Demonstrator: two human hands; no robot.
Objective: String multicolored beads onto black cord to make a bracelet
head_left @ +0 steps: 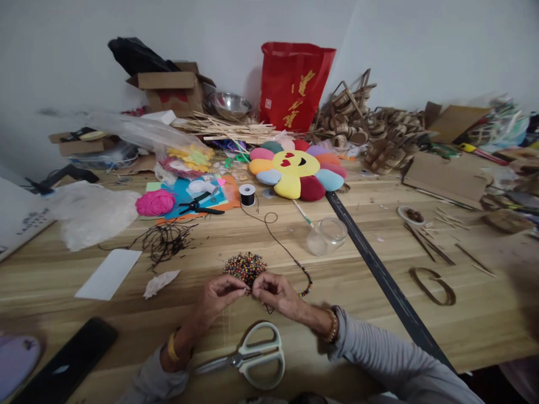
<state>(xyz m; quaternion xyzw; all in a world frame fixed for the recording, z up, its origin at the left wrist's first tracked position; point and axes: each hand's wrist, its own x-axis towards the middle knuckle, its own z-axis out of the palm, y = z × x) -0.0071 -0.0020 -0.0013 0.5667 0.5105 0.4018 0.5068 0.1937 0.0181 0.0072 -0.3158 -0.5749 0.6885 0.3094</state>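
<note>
Left hand (217,296): fingers pinched shut, bead pile (245,266) just beyond.
Right hand (275,292): fingers pinched on black cord (281,243).
Risk: we feared a slip shedding strung beads (306,280).

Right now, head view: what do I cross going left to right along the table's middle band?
White paper slip → crumpled paper scrap → bead pile → glass jar → black strip → brown loop.

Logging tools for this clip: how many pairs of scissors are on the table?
2. White-handled scissors lie at the near edge of the table; black-handled scissors lie on blue paper farther back, left. The clutter may hide more.
</note>
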